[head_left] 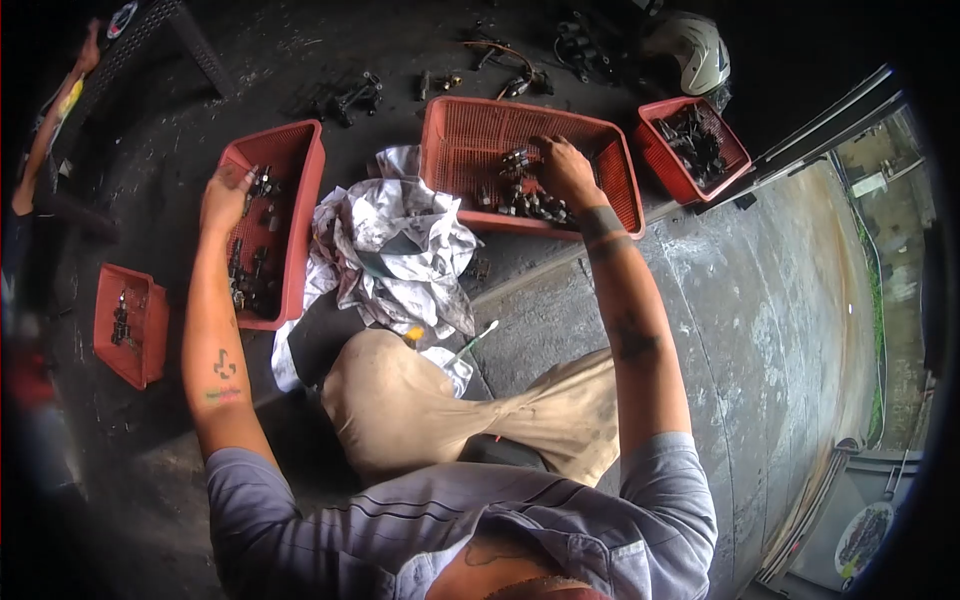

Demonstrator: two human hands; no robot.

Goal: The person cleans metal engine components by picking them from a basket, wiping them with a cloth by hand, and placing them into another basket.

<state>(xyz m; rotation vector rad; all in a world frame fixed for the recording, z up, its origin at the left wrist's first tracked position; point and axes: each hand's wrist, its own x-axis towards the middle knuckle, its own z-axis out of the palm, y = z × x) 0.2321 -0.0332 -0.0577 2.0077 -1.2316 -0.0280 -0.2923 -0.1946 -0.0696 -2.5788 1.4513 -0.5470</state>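
Note:
My left hand (226,202) reaches over the left rim of a long red plastic basket (301,215). Its fingers are closed at a small metal part (262,183), and more dark metal parts (250,270) lie below in that basket. Inside a wider red basket (470,118), my right hand (568,172) is bent downward with curled fingers. Whatever these fingers hold is hidden. Right beside them is a cluster of small metal parts (516,163), and several more parts (535,207) gather along the basket's near side.
Crumpled, stained white cloth (400,235) lies between the two baskets. A small red basket (150,330) is at far left, another (680,190) at right. Beyond are loose metal parts (358,95) and a white helmet (700,55). A toothbrush-like tool (478,340) is near my knee. Another person's arm (45,140) shows at left.

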